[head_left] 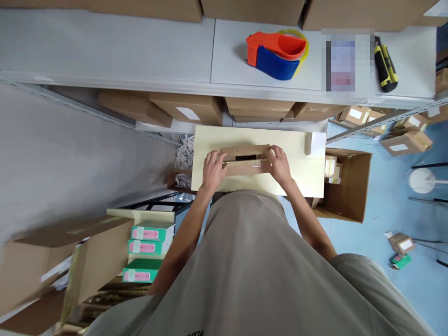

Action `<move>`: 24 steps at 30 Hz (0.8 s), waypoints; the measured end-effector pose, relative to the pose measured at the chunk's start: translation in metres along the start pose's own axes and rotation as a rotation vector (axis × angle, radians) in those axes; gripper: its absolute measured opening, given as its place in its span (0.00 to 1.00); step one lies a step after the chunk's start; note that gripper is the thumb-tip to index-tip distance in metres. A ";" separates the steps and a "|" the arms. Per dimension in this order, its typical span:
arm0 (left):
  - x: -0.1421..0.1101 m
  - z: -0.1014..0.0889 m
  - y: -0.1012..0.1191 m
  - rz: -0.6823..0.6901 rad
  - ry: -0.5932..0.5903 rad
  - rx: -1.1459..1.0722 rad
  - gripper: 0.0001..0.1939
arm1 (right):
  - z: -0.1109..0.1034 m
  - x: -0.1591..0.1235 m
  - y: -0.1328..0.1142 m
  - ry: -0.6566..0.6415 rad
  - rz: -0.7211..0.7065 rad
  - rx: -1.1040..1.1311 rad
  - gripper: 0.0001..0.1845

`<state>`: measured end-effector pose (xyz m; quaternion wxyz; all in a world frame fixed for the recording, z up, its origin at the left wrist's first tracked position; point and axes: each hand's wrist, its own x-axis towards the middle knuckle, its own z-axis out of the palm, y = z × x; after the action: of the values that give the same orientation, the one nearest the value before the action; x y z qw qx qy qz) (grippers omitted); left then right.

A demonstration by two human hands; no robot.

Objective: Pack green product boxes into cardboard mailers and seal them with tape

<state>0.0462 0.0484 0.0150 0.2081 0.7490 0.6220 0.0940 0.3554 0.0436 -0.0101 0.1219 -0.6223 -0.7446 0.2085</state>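
Note:
A small brown cardboard box lies on the pale yellow tabletop in front of my body. Its top flaps nearly meet, leaving a narrow slot with a dark gap toward the middle. Clear tape glints on the near flap. At the box's left end, my left hand is closed with bent fingers on the flap edges. My right hand grips the right end the same way. What lies inside the box is hidden.
A white box stands on the table's right end. The shelf above holds an orange-and-blue tape dispenser and a yellow-black utility knife. An open carton sits right of the table; green boxes are stacked at lower left.

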 end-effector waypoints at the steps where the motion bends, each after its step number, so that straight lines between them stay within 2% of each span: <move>1: -0.003 0.003 -0.005 0.010 -0.008 -0.007 0.19 | 0.002 -0.002 0.003 -0.007 -0.020 -0.029 0.21; 4: -0.009 0.017 -0.016 0.015 0.006 -0.061 0.10 | 0.010 -0.008 0.008 0.012 -0.044 -0.102 0.17; 9: -0.004 0.032 -0.021 -0.018 0.087 -0.120 0.11 | 0.022 -0.008 0.008 0.060 -0.025 -0.149 0.19; 12: 0.001 0.027 -0.022 0.002 0.066 -0.092 0.09 | 0.019 -0.008 0.004 0.045 -0.046 -0.160 0.18; 14: 0.008 0.018 -0.022 0.039 0.044 -0.075 0.08 | 0.009 -0.005 0.000 0.042 -0.079 -0.165 0.17; 16: 0.022 0.003 -0.017 0.080 0.052 -0.072 0.08 | -0.010 0.006 -0.004 0.089 -0.115 -0.169 0.17; 18: 0.044 -0.016 -0.004 0.115 0.125 -0.088 0.11 | -0.041 0.029 -0.010 0.188 -0.146 -0.182 0.18; 21: 0.088 -0.057 0.031 0.190 0.317 -0.131 0.18 | -0.102 0.081 -0.024 0.359 -0.167 -0.231 0.23; 24: 0.126 -0.100 0.074 0.300 0.470 -0.174 0.20 | -0.159 0.141 -0.042 0.454 -0.147 -0.306 0.28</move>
<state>0.0980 0.1802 0.1216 0.1059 0.7695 0.5252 0.3476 0.3613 0.2011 0.1384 0.2049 -0.6085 -0.7643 -0.0603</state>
